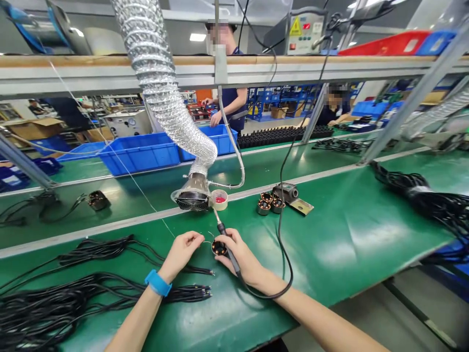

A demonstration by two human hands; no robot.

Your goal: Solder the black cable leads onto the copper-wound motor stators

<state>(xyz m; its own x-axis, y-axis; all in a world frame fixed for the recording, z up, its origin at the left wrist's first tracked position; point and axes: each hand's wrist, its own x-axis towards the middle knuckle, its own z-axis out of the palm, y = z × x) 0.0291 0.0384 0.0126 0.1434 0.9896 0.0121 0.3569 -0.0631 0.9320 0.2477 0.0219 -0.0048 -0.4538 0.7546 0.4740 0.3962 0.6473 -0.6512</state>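
My left hand (pixel 185 252), with a blue band at the wrist, pinches a thin solder wire (pixel 207 242) between thumb and fingertips. A fine strand runs from that hand up to a spool (pixel 47 27) at the top left. My right hand (pixel 240 256) is closed round a soldering iron (pixel 231 259), whose tip points up and away. The same hand steadies a small motor stator (pixel 219 248) with copper windings between thumb and fingers. Thin leads rise from the stator close to the left fingertips.
Black cable bundles (pixel 73 298) lie at left, another cable bundle (pixel 414 195) at right. Beyond my hands are a fume extractor hood (pixel 194 193), a round tub (pixel 220 199), several stators (pixel 264 206) and an iron stand (pixel 287 191). Blue bins (pixel 139 151) and co-workers are behind.
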